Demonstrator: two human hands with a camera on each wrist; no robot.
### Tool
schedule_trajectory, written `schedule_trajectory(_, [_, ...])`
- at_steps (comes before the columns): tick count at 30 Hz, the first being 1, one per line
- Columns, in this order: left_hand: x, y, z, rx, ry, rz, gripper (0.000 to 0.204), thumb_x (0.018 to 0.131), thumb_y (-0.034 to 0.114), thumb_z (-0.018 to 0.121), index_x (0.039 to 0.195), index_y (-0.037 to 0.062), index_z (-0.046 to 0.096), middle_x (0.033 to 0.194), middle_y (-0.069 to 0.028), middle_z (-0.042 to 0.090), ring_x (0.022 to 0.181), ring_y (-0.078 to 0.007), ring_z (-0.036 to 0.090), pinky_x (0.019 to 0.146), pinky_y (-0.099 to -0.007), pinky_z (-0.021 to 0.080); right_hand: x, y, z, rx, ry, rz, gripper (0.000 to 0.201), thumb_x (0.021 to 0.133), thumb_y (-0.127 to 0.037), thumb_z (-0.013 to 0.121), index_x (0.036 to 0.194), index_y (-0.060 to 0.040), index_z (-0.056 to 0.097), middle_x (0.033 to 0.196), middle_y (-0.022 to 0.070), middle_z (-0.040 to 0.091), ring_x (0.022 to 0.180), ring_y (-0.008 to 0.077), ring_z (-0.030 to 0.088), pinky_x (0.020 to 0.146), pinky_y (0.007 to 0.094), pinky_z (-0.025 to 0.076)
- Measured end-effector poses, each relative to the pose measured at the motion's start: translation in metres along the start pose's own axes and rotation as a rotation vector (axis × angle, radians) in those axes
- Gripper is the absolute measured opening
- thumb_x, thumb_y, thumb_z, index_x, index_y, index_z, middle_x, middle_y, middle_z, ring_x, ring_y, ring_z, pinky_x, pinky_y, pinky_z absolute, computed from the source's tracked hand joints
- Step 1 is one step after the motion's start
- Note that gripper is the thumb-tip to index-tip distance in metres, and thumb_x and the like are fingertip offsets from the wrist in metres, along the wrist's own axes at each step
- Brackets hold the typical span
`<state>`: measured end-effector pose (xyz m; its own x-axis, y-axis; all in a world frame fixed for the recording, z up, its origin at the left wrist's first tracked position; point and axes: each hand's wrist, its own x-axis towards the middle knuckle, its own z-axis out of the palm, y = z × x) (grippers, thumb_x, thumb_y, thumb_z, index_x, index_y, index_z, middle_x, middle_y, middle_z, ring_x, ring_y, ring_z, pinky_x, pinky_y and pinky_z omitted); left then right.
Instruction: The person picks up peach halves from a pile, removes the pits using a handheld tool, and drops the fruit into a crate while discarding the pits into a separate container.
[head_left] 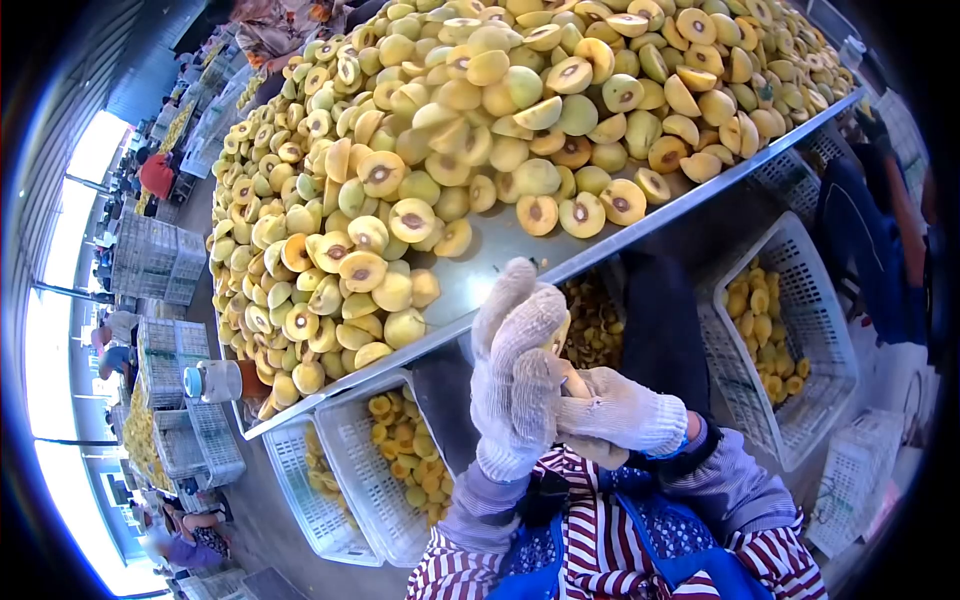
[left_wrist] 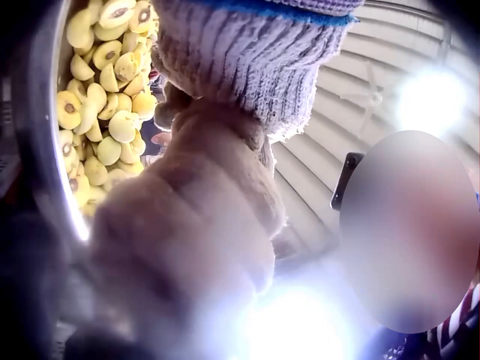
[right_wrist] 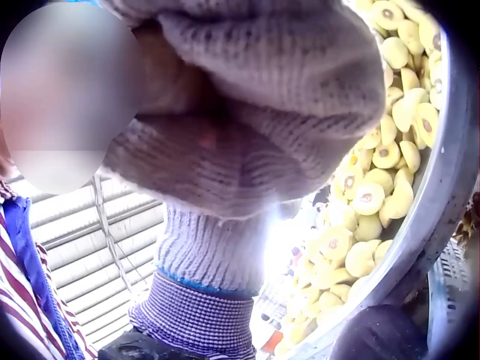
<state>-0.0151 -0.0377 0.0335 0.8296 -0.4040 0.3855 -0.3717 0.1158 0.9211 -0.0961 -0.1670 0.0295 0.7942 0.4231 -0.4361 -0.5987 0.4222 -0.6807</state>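
Both hands wear off-white knitted gloves and meet in front of the body, just short of the table's near edge. With its fingers pointing up, the left hand [head_left: 515,375] holds a yellow halved fruit [head_left: 561,334], peach-like, mostly hidden behind the glove. The right hand [head_left: 630,412] reaches across to the left palm, its fingers curled round a small tan thing [head_left: 575,383] whose kind I cannot tell. In the left wrist view the left glove [left_wrist: 195,202] is blurred and hides the fruit. Folds of the right glove [right_wrist: 277,97] fill the top of the right wrist view.
A metal-edged table [head_left: 600,250] bears a large heap of halved yellow fruit [head_left: 400,190]. Below it stand white crates [head_left: 350,460] with fruit pieces, and another crate [head_left: 790,330] at the right. A bottle with a blue cap [head_left: 210,382] is by the table's left corner.
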Motion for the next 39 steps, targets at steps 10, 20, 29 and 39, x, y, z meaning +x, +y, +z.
schedule_trajectory(10, [0.034, 0.003, -0.012, 0.014, -0.466, 0.231, 0.023, 0.091, 0.017, 0.064, 0.108, 0.0008, 0.068, 0.111, -0.0180, 0.068, 0.106, -0.0349, 0.065, 0.092, -0.0412, 0.051, 0.017, 0.056, -0.012, 1.116, -0.912, 0.078, 0.024, 0.101, -0.025, 0.051, 0.086, -0.0062, 0.054, 0.054, 0.0036, 0.048, 0.035, 0.0136, 0.045, 0.029, 0.0270, 0.033])
schedule_trajectory(20, [0.006, 0.020, 0.014, -0.660, -0.186, -0.569, 0.061, 0.097, 0.057, 0.049, 0.108, -0.0021, 0.061, 0.110, -0.0208, 0.064, 0.087, -0.0270, 0.066, 0.076, -0.0378, 0.056, 0.002, 0.058, -0.016, 1.019, -0.550, 0.248, 0.032, 0.101, -0.034, 0.047, 0.078, -0.0108, 0.051, 0.050, 0.0040, 0.044, 0.031, 0.0179, 0.038, 0.029, 0.0310, 0.031])
schedule_trajectory(29, [0.009, -0.015, 0.001, -1.038, 0.038, -0.676, 0.078, 0.094, 0.068, 0.040, 0.128, -0.0002, 0.054, 0.122, -0.0208, 0.059, 0.106, -0.0328, 0.063, 0.075, -0.0381, 0.058, -0.009, 0.008, -0.004, 0.462, -0.314, 0.013, 0.026, 0.090, -0.015, 0.068, 0.078, -0.0126, 0.046, 0.061, 0.0081, 0.053, 0.040, 0.0114, 0.048, 0.034, 0.0228, 0.036])
schedule_trajectory(39, [-0.009, -0.021, -0.055, -0.619, 0.384, -0.593, 0.070, 0.095, 0.061, 0.047, 0.128, -0.0005, 0.055, 0.120, -0.0178, 0.062, 0.104, -0.0314, 0.065, 0.063, -0.0410, 0.059, 0.004, 0.012, -0.012, 0.367, -0.321, 0.059, 0.023, 0.094, -0.023, 0.065, 0.096, -0.0020, 0.058, 0.068, 0.0012, 0.055, 0.047, 0.0083, 0.051, 0.041, 0.0212, 0.041])
